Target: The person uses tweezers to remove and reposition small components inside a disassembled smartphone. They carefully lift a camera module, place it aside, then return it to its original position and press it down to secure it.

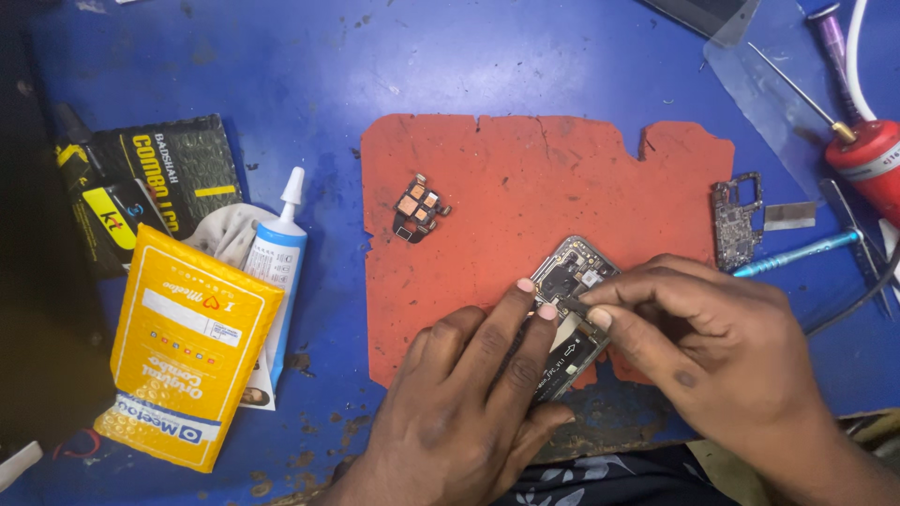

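Both hands (562, 365) pinch an opened phone (574, 281) on the red mat (506, 178); yellow padded package (192, 347) lies left.

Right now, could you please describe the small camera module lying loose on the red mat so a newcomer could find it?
Start at the torn red mat in the middle of the blue table. On its upper left part lies the camera module, well apart from both hands. It is a small dark cluster with copper-coloured squares, the only loose part on the mat.

We note a red-orange mat (525, 187) at centre frame on a blue table (309, 66); a yellow padded envelope (187, 347) at lower left; a white-and-blue tube (279, 258) beside it.
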